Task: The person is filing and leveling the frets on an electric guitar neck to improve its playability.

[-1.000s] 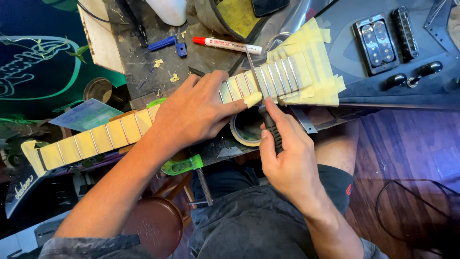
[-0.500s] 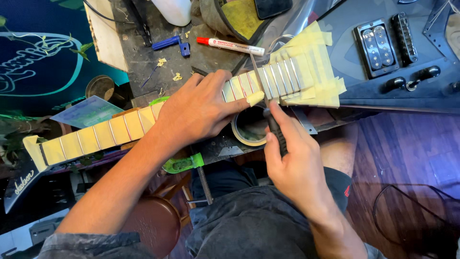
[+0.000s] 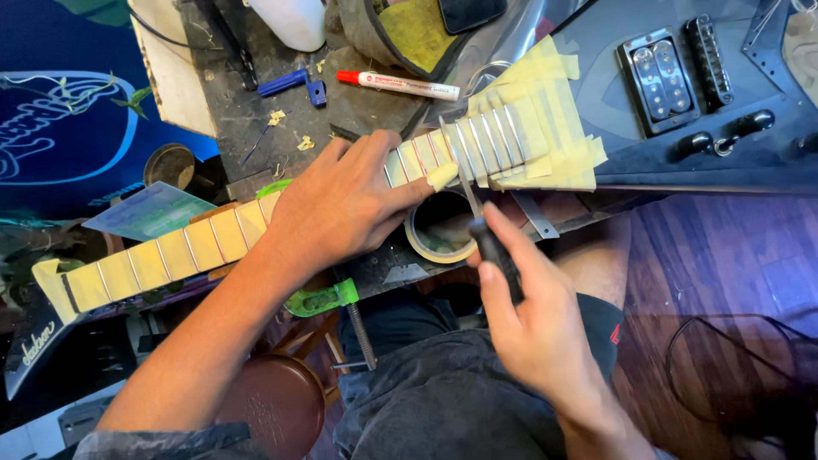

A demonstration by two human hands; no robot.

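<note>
Electric guitar [image 3: 648, 111] lies across the work surface [image 3: 256, 119], dark glossy body at far right, neck [image 3: 196, 247] running down-left to the headstock [image 3: 34, 341] at the left edge. Fretboard is masked in strips of yellowish tape [image 3: 554, 128], bare metal frets showing as thin bright lines between them.

Left hand [image 3: 341, 204] lies flat over the mid neck, palm down, fingers spread onto the taped frets; it presses, it isn't wrapped around anything. Right hand [image 3: 537, 324] has its grip clenched on the black handle of a slim metal file [image 3: 481, 221], whose blade points up and far, its tip on the frets just right of the left fingertips.

Roll of masking tape [image 3: 439, 230] sits just under the neck, between the two hands, near the surface edge. Green clamp [image 3: 328, 298] hangs at the near edge, its screw pointing down over the person's lap.

Room is tight: the right hand works off the near edge with only the lap below. The far side is cluttered: red-capped white marker [image 3: 400, 83], blue plastic piece [image 3: 290, 83], tape scraps, white bottle [image 3: 294, 19]. Surface is dark, scuffed and dusty. Brown round stool [image 3: 281, 400] at near left, dark wood floor [image 3: 724, 273] on the right.
</note>
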